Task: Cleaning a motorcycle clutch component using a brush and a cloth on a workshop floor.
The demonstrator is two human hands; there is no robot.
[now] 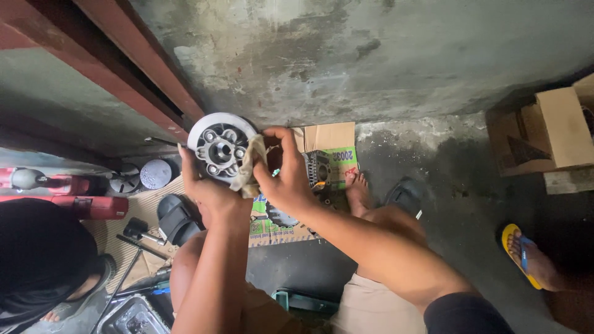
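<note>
Left hand [207, 188] is raised in front of the chest, fingers curled around the lower left rim of a round grey metal disc with a ring of bolt bosses around its hollow hub [221, 147]. The disc stands on edge, its open face toward the camera, the thumb along its left edge.

Right hand [286, 176] is closed on a dirty beige rag [249, 170]; thumb and fingertips pinch the cloth and press it against the right side of the disc. The rag hangs between the two palms, touching both.

Below and just beyond the right fingers, a dark finned metal engine block [318, 168] sits on a flattened sheet of brown cardboard with green print [331, 143]. A bare foot [357, 192] rests beside the block, a black sandal [403, 195] near it.

Left of the left fingers, well apart: a red machine body [86, 204], a black slide sandal [176, 218], loose metal rods and tools [139, 238].

Far right: an open brown carton [557, 130] and another person's foot in a yellow flip-flop [526, 256]. Another person's dark-haired head [40, 253] shows at lower left.
</note>
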